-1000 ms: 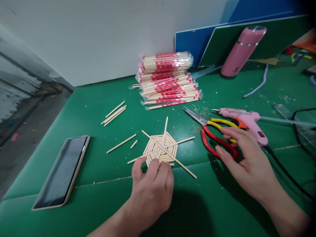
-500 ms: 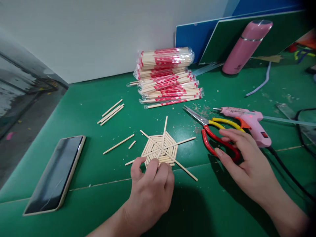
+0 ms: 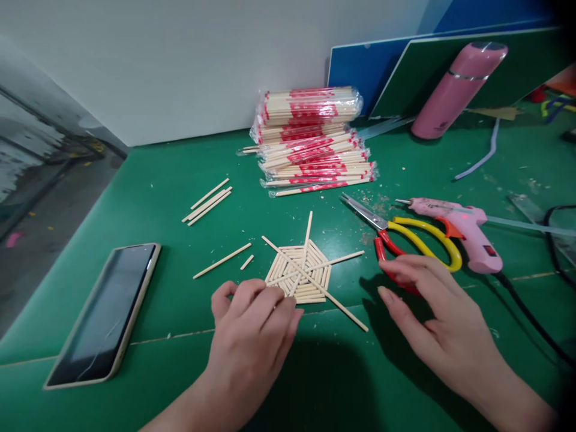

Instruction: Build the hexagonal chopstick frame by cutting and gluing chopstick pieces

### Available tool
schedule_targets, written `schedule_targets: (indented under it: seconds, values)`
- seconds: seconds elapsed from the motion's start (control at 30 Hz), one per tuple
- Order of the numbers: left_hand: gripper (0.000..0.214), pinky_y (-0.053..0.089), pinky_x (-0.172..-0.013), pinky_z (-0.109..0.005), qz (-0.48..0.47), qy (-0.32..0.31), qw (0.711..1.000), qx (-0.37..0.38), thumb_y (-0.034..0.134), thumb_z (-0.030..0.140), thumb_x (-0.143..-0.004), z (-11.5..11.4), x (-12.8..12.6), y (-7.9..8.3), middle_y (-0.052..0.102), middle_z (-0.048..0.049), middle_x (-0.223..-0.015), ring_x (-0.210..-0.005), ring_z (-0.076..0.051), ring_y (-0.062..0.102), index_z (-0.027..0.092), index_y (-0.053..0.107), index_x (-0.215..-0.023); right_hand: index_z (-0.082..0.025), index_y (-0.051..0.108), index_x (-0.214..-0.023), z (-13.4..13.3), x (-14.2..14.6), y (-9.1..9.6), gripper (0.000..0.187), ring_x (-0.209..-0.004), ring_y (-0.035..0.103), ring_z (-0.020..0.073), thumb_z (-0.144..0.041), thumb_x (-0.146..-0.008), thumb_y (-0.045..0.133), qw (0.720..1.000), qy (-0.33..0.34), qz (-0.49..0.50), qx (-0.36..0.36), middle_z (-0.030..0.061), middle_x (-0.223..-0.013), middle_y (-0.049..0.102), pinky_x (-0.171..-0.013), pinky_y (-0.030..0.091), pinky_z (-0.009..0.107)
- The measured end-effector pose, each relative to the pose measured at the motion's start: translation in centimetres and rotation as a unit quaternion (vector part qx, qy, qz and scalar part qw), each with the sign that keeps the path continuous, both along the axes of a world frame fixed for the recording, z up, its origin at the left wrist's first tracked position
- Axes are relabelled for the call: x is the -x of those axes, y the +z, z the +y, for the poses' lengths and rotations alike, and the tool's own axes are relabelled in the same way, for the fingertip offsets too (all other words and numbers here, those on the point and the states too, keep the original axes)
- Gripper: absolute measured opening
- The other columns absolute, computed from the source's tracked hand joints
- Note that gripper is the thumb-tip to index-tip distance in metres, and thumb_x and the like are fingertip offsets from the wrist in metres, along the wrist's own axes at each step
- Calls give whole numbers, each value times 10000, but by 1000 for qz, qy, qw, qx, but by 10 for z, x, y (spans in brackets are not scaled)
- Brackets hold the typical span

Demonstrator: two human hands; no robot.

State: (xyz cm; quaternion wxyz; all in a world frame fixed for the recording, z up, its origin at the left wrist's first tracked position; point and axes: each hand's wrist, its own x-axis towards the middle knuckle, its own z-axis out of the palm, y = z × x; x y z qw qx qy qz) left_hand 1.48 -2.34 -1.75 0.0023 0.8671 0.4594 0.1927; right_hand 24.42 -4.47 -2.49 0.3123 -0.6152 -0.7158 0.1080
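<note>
Scissors (image 3: 382,228) lie on the green tabletop (image 3: 148,198) just beyond your right hand (image 3: 434,318), long axis slanting — blades pointing away and left toward the wrapped chopstick packs (image 3: 315,141), loops toward you. That hand is spread and holds nothing; its fingertips overlap the red loop, while the yellow loop lies farther off beside the pink glue gun (image 3: 459,231). Your left hand (image 3: 252,327) is well apart from them, curled at the near-left edge of the stick hexagon (image 3: 299,270) — whether it pinches anything, you cannot tell.
</note>
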Motion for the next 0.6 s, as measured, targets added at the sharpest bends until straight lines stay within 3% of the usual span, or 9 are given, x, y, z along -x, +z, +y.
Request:
schedule_targets:
  seconds: [0.2,0.6]
  values:
    - [175,289,-789,-393,-45,-16,999,17,439,196,-818,1,14,-5,614,6,-770,-801,-182,483,232,605,-861,-214,554,-925,4,32,-2,153,-788,548,163,-188,-796,475,991,126,17,47,51,-855,566,-669,460,288]
    - [128,313,-740,-381,-69,21,996,52,477,207,-781,0,18,-11,605,-13,-755,-774,-188,482,201,604,-799,-207,603,-824,20,68,2,156,-724,500,154,-200,-816,448,972,189,-95,101,29,-762,552,-635,391,281]
